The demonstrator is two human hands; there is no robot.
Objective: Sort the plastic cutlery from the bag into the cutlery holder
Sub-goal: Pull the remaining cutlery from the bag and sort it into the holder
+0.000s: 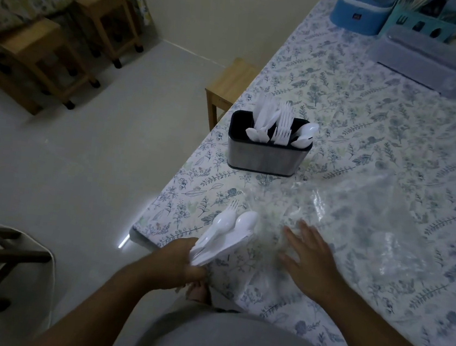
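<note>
Low in the frame, just left of centre, the left hand (182, 261) has its grip closed around a bundle of white plastic cutlery (224, 236); the handles are pinched in the fist and the heads fan out toward the upper right, showing two spoon bowls and the tines of one fork. The bundle hangs over the near corner of the tabletop (369, 118), which is covered with a leaf-patterned cloth and runs from lower centre up to the upper right corner of the frame.

Right of that, the right hand (311, 256) lies palm down with its grip spread, fingers apart, resting on the edge of a crumpled clear plastic bag (371, 223) that sprawls across the centre right of the frame. Whether any cutlery is left inside the bag cannot be told through the wrinkled film.

Above the hands, near the middle of the frame, stands the cutlery holder (267, 154), a steel body with a black rim, close to the left edge of the tabletop. White knives, forks and spoons already stand in it, handles down, with the spoons at its right end.

At the upper right, a clear lidded box (421, 58), a blue container (361, 11) and a teal rack (426, 22) sit together
</note>
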